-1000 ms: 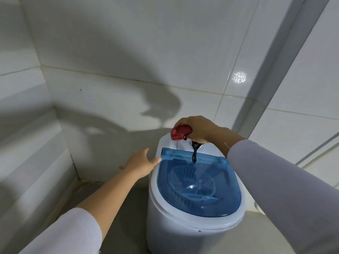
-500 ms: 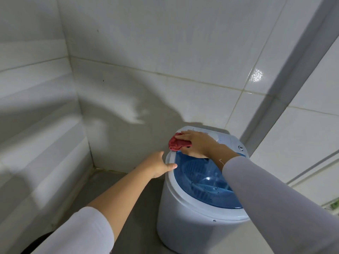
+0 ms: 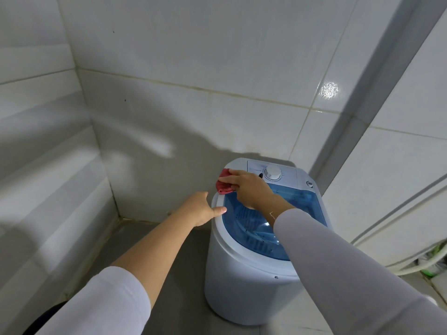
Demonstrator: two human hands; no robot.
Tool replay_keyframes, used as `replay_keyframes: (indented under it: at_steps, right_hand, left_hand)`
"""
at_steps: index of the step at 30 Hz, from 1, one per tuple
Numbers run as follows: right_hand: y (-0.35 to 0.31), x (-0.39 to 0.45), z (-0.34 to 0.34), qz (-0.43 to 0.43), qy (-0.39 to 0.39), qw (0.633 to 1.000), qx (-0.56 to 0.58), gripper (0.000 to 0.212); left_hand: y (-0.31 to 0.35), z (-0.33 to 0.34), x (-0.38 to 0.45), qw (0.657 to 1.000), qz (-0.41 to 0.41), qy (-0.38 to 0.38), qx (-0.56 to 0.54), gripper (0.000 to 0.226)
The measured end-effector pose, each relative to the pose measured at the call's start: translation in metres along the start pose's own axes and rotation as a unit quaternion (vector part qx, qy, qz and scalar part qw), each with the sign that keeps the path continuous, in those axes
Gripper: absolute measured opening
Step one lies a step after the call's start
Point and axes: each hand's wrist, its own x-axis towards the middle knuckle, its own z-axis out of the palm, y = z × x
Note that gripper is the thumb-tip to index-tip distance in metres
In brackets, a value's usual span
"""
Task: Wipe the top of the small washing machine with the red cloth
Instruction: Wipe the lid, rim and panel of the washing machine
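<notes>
A small white washing machine with a clear blue lid stands on the floor in a tiled corner. My right hand presses a crumpled red cloth onto the back left of the machine's top, just left of the white dial. Part of the cloth is hidden under my fingers. My left hand rests against the machine's left rim, thumb on the white edge, holding nothing.
White tiled walls close in at the left and behind the machine. A grey floor lies to its left. White hoses and cables run along the right wall near the floor.
The cloth came down from above the lid onto the top's back left edge and has slid slightly left. The view has shifted, so the dial panel now shows. My left hand stays at the rim.
</notes>
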Motion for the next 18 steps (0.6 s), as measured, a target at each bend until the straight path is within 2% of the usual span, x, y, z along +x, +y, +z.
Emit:
replay_keyframes:
  at_steps: [18]
  right_hand:
    - [0.024, -0.012, -0.003, 0.017, -0.017, 0.999, 0.031, 0.065]
  left_hand:
    - [-0.007, 0.003, 0.014, 0.996, -0.044, 0.020, 0.072, 0.101]
